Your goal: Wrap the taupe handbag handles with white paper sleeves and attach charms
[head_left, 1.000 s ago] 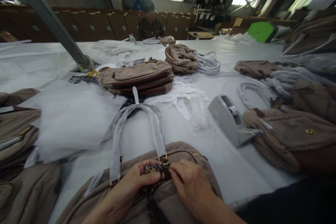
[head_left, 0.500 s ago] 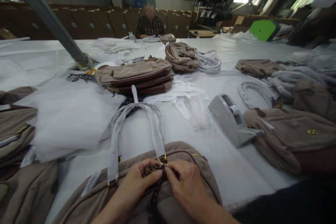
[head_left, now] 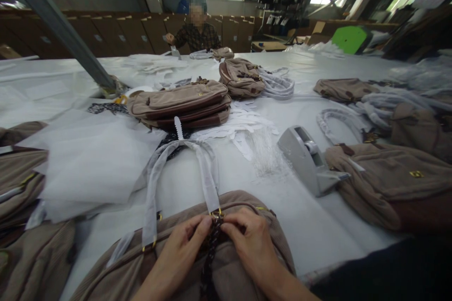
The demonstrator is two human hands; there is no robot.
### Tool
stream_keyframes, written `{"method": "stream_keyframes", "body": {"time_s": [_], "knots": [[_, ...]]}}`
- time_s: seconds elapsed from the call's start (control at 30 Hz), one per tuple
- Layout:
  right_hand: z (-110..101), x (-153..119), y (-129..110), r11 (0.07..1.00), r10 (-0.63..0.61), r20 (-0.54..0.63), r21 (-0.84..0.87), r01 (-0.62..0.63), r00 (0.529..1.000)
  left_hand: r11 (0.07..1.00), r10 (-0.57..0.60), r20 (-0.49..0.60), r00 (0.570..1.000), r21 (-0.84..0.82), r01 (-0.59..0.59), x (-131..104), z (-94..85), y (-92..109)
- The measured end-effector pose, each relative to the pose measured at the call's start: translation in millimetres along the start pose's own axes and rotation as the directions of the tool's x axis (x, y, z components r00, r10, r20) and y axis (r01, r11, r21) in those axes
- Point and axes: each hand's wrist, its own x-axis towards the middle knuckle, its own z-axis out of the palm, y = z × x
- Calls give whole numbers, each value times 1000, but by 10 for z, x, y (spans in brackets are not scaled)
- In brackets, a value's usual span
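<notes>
In front of me lies a taupe handbag (head_left: 116,268) with dark piping. Its upright handles (head_left: 208,176) are wrapped in white tissue-like material. A dark, leopard-patterned scarf strip (head_left: 211,256) is at the right handle's gold ring (head_left: 216,213) and hangs down over the bag. My left hand (head_left: 187,244) is closed with thumb and fingers pinching the strip just below the ring. My right hand (head_left: 250,240) pinches at the strip's other side, fingertips close to the ring. The fingers partly hide the strip's upper part.
A grey tape dispenser (head_left: 314,164) stands right of the bag, beside another taupe bag (head_left: 395,178). White sheets (head_left: 95,160) lie at left. More bags (head_left: 183,103) rest farther back. A slanted metal post (head_left: 67,28) rises at left. Across the table sits a person (head_left: 199,33).
The strip now runs up over the front at the ring, and my left fingers have shifted slightly up around it. The person across the table has raised a hand.
</notes>
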Motion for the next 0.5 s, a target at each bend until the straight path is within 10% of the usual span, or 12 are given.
{"method": "stream_keyframes", "body": {"time_s": [0.17, 0.5], "knots": [[13, 79, 28, 964, 189, 35, 182, -192, 981, 924, -182, 87, 979, -326, 201, 20, -6, 18], [15, 156, 105, 962, 149, 131, 209, -174, 980, 854, -284, 204, 937, -391, 343, 130, -65, 63]]}}
